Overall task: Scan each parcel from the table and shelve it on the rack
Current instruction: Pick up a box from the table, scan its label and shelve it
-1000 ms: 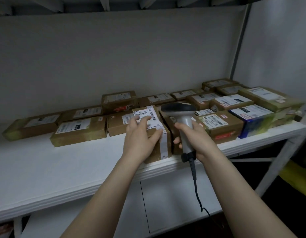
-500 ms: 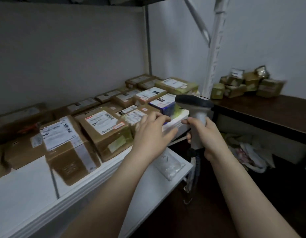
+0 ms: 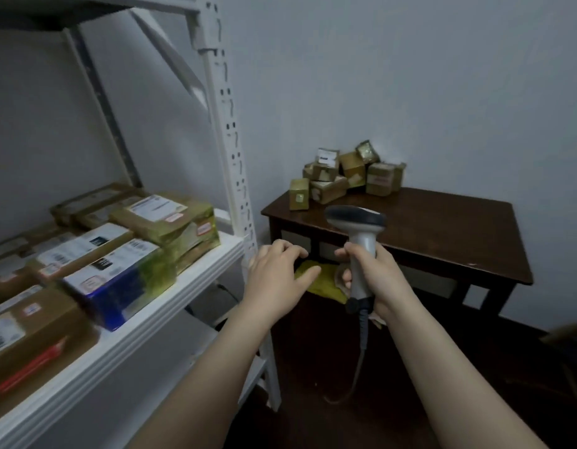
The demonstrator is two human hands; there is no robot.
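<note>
A pile of small brown parcels (image 3: 348, 176) sits at the back left of a dark wooden table (image 3: 442, 228) on the right. The white rack (image 3: 157, 306) on the left carries several labelled parcels, among them a blue-and-white box (image 3: 118, 280) near the shelf edge. My right hand (image 3: 374, 277) grips the handle of a grey barcode scanner (image 3: 356, 222), its cable hanging down. My left hand (image 3: 277, 273) hovers empty with loosely spread fingers, just right of the rack's upright post, short of the table.
The rack's perforated white post (image 3: 228, 131) stands between shelf and table. A yellow bag (image 3: 322, 280) lies under the table behind my hands. A lower rack shelf (image 3: 196, 328) sits beneath. Dark floor spreads to the right, with a brown object (image 3: 569, 335) at the frame edge.
My left hand let go of the parcel on the shelf and came away empty. My view swung right from the rack toward the table; the scanner stayed in my right hand.
</note>
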